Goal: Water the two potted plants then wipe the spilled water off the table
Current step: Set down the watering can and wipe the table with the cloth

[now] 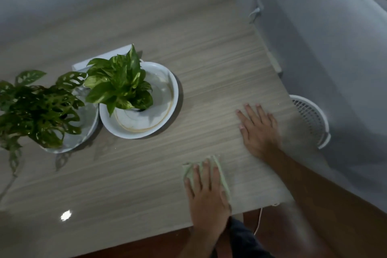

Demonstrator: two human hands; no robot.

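Two potted plants stand on the wooden table (209, 65), each in a white dish. The pothos (119, 84) sits in the nearer dish (165, 115); the holey-leaved plant (35, 109) is at the far left in its own dish (88, 123). My left hand (206, 192) lies flat on a folded light-green cloth (223, 176), pressing it on the table near the front edge. My right hand (258, 130) rests flat on the bare table to the right, fingers spread, holding nothing.
A white flat box (104, 57) lies behind the plants. A white mesh basket (310, 119) stands on the floor off the table's right edge. A thin white cable (258, 222) hangs at the front edge. Grey walls close in behind and to the right.
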